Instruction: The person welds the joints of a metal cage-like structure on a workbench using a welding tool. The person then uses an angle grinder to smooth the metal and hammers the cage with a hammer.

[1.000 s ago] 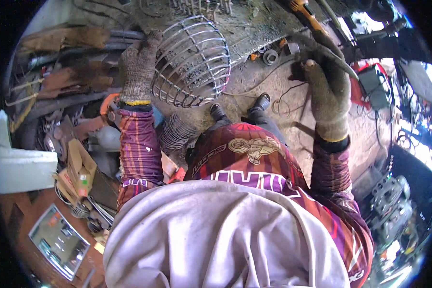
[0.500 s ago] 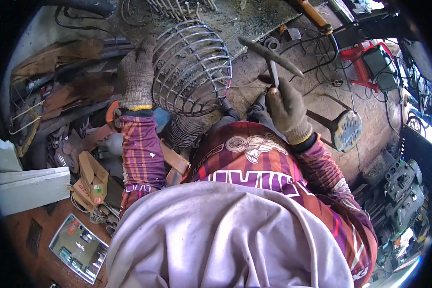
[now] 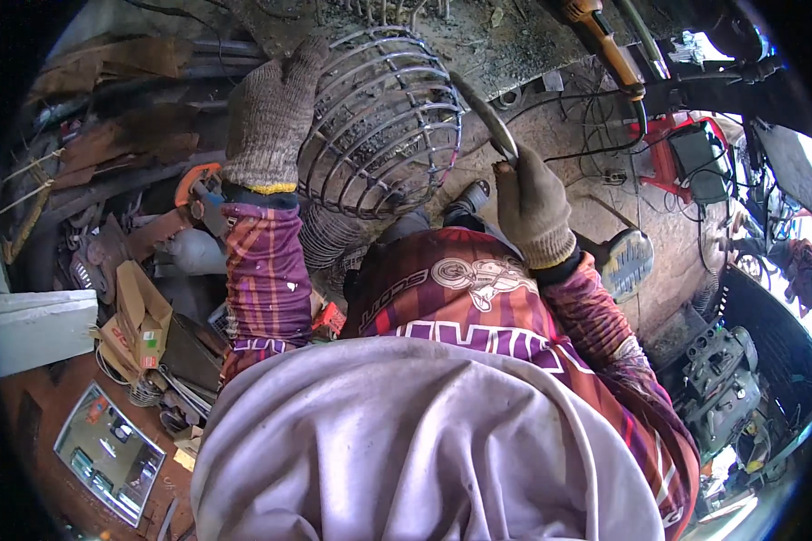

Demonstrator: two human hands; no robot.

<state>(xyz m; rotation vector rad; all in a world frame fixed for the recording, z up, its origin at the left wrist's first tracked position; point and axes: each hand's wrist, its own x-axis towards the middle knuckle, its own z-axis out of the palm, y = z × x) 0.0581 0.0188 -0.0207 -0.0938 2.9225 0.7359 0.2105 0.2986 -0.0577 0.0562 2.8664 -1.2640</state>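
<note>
A round cage of bent metal rods [image 3: 404,99] tilts at the edge of the worktable in front of me. My left hand [image 3: 266,126], in a grey knit glove, is against its left side, closed at the rim; the fingertips are partly hidden. In my right hand [image 3: 534,203], also gloved, is a chipping hammer [image 3: 484,110], gripped by its handle. The hammer's long, narrow head lies close to the cage's right rim; whether it touches, I cannot tell.
Metal rods and grit lie on the worktable [image 3: 501,45]. An orange power tool [image 3: 609,50] rests at the far right. A red stool [image 3: 668,149] bears a dark box with cables. To the left are rusty scrap [image 3: 117,144], a carton [image 3: 135,316] and a wire coil [image 3: 325,239].
The hammer has swung left to the cage's right rim, its head turned more edge-on. The cage and my left hand sit slightly farther right in view, which has shifted.
</note>
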